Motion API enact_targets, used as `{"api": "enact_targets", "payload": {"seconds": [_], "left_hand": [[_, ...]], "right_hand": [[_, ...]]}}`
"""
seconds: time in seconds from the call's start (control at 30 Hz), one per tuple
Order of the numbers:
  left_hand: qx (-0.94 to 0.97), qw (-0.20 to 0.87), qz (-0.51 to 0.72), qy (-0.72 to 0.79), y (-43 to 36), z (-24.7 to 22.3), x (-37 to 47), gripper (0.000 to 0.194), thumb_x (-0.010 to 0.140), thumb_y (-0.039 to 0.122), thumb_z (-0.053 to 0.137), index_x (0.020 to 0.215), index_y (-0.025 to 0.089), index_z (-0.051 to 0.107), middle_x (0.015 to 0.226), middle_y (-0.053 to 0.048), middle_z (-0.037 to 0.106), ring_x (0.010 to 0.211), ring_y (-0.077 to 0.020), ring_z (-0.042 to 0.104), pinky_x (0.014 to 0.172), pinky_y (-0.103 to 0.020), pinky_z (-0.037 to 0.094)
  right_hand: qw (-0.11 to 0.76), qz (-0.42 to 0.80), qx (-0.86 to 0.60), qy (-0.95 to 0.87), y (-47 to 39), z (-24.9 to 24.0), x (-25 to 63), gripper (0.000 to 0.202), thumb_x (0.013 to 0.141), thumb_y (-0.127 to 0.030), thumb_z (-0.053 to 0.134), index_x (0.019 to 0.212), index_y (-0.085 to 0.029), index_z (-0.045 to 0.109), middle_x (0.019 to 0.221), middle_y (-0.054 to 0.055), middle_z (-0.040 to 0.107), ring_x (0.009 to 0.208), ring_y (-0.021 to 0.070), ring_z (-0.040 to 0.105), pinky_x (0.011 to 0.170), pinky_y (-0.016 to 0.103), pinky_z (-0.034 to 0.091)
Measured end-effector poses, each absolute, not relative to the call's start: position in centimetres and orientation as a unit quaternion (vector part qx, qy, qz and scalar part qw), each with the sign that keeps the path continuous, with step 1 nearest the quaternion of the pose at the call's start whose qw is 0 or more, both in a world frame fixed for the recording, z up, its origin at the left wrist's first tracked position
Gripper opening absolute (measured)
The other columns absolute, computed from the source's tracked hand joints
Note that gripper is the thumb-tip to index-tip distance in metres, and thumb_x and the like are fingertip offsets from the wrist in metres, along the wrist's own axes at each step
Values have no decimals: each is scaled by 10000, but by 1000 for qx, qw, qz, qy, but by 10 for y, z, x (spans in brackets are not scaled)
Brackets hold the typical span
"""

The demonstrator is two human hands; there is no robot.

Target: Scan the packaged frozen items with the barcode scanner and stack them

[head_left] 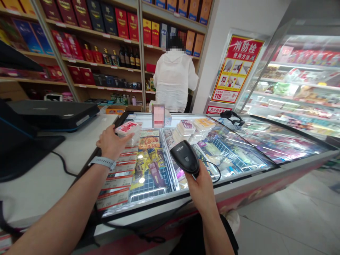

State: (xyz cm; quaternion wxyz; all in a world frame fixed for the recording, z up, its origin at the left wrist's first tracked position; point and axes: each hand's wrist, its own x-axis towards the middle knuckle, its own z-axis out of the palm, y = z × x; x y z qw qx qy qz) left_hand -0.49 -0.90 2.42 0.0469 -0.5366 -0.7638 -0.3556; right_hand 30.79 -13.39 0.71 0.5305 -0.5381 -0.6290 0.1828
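My left hand [113, 141] is closed round a small stack of clear plastic boxes [129, 130] with a red and white label, at the left side of the freezer's glass top [148, 124]. In my right hand [200, 180] is a black barcode scanner [184, 157], held by its handle above the front part of the glass. Beyond the scanner, more stacked boxes stand on the glass, some with purple labels [186, 124] and some with yellow labels [204, 123]. The scanner's trigger side is hidden.
A white counter [50, 156] with a black scale [55, 111] lies to the left. A cable [159, 221] hangs along the freezer's front edge. Behind the freezer a person in white [175, 79] faces the shelves. A black headset-like object [232, 117] rests further right.
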Motion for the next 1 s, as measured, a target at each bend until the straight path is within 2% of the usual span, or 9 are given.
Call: {"api": "enact_targets", "payload": {"seconds": [0.1,0.2,0.27,0.43,0.57,0.7,0.9,1.0], "left_hand": [[-506,112,-395,-759,-17,29,9,909,776,641,664,1452,115,361,1386,-247,510,1294,-430,447,1039,-622,342],[-550,170,-413,-706,-27,31,29,821,796,559,698,1444,153,400,1386,-203,529,1306,-399,458,1077,-582,337],[-598,171,-411,-667,-32,27,46,736,819,521,691,1419,175,441,1365,-173,559,1296,-375,477,1090,-552,338],[-730,51,-366,-574,-30,6,90,652,807,550,686,1346,223,520,1323,-121,610,1251,-334,533,1070,-484,394],[-789,-54,-297,-535,-16,-7,123,772,746,606,712,1362,183,519,1393,-158,581,1324,-359,491,1107,-511,371],[-803,-89,-267,-525,2,-6,145,858,721,650,706,1395,158,510,1402,-183,587,1298,-362,536,1075,-492,418],[-805,-113,-244,-529,20,-4,153,647,713,482,732,1268,169,624,1316,-157,665,1220,-335,613,1037,-445,458],[-798,-114,-246,-538,20,-4,149,606,714,456,727,1242,172,637,1287,-145,682,1186,-322,637,1023,-423,469]], "right_hand": [[544,189,-542,-612,-136,9,310,308,851,-285,583,1140,-185,617,1043,74,682,971,242,630,861,364,476],[572,187,-547,-581,-140,11,316,295,854,-313,594,1117,-184,622,1081,80,686,1018,247,627,898,371,472],[593,178,-555,-556,-143,11,321,287,859,-337,601,1100,-183,628,1083,83,694,1025,250,633,898,371,476],[621,143,-572,-516,-147,13,337,381,847,-353,629,1187,-182,626,1140,97,700,1062,265,643,911,374,484],[633,138,-567,-509,-151,13,343,362,860,-354,619,1178,-181,630,1148,100,704,1066,260,646,922,374,485],[638,134,-572,-498,-154,12,345,372,857,-355,628,1184,-177,628,1143,103,706,1069,263,646,920,377,487],[643,152,-555,-505,-156,10,346,366,870,-321,618,1204,-171,618,1143,104,703,1061,252,644,931,375,484],[638,150,-560,-506,-156,10,345,350,871,-309,617,1193,-172,622,1142,104,699,1049,249,641,909,366,487]]}}
